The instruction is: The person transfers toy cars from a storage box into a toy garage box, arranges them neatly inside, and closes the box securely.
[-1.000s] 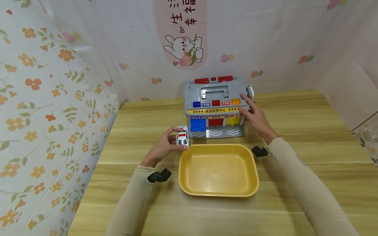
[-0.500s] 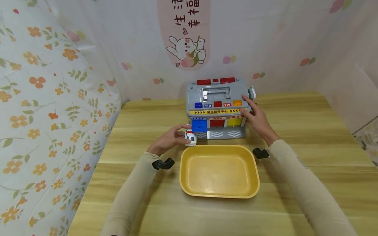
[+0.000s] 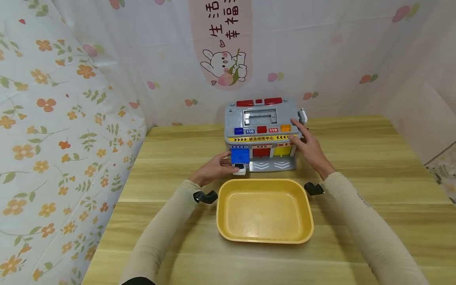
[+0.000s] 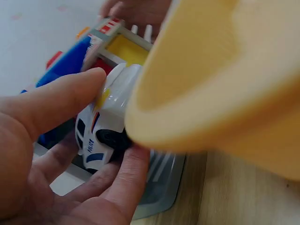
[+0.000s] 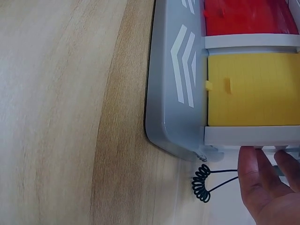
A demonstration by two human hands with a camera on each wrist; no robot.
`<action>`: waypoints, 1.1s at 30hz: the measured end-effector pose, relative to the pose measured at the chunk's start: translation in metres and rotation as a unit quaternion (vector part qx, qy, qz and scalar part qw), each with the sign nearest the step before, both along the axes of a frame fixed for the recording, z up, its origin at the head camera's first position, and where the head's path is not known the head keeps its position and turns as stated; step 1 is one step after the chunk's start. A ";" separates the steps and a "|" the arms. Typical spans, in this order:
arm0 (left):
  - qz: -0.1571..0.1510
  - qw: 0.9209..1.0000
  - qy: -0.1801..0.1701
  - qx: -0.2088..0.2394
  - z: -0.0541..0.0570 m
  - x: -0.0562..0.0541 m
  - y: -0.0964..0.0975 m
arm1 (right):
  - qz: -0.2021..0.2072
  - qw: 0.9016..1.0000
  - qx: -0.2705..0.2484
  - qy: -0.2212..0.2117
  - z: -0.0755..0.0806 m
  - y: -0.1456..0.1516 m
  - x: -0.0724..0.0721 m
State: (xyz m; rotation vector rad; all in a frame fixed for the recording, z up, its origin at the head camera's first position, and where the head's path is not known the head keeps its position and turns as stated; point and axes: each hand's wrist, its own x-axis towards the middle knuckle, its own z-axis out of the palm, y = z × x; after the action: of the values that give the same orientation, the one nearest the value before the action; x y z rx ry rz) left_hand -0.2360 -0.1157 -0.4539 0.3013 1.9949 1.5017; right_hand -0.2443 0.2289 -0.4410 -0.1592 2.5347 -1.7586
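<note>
The grey toy garage [image 3: 235, 114] stands at the back of the table, its blue door [image 3: 240, 155] raised. Between thumb and fingers, my left hand [image 3: 215, 169] pinches a white toy police car [image 3: 241, 170] at the opening under that door. Part of the car is hidden by the door in the head view; its side and a wheel show in the left wrist view. At the garage's right end, my right hand [image 3: 312, 150] holds the roof corner. Its fingertips touch the side wall in the right wrist view, beside the lowered yellow door [image 5: 262, 89].
A yellow plastic tray [image 3: 221, 221] lies right in front of the garage, close to my left hand. A coiled black cord [image 5: 201, 183] hangs at the garage's right side. Patterned cloth [image 3: 164, 59] rises behind the wooden table [image 3: 160, 158].
My left hand has carried the police car rightward, from beside the tray's far left corner to the blue door's opening. My right hand has kept its place on the garage.
</note>
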 end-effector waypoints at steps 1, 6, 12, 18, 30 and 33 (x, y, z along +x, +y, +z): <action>0.002 1.000 0.000 0.004 -0.001 -0.001 0.001 | 0.001 1.000 0.001 0.001 0.000 0.000 0.000; -0.003 1.000 0.002 0.029 -0.005 -0.006 0.001 | 0.000 1.000 0.005 -0.001 0.001 -0.003 0.001; -0.019 0.999 0.011 0.049 -0.009 -0.010 0.003 | -0.010 1.000 0.009 0.002 0.003 -0.003 0.002; -0.014 0.998 0.058 0.012 -0.014 -0.009 0.005 | -0.011 1.000 0.015 0.009 0.001 -0.005 0.002; 0.042 0.979 0.182 -0.086 -0.012 -0.007 0.014 | -0.021 0.999 0.024 0.016 0.000 -0.006 0.000; 0.038 0.972 0.208 -0.100 -0.013 -0.007 0.014 | -0.019 0.999 0.021 0.020 -0.001 -0.005 0.001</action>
State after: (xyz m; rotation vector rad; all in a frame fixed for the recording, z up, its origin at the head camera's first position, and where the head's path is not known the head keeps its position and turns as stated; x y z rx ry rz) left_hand -0.2427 -0.1018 -0.4665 0.4907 2.4921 1.3493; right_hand -0.2432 0.2235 -0.4420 -0.1470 2.6182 -1.7297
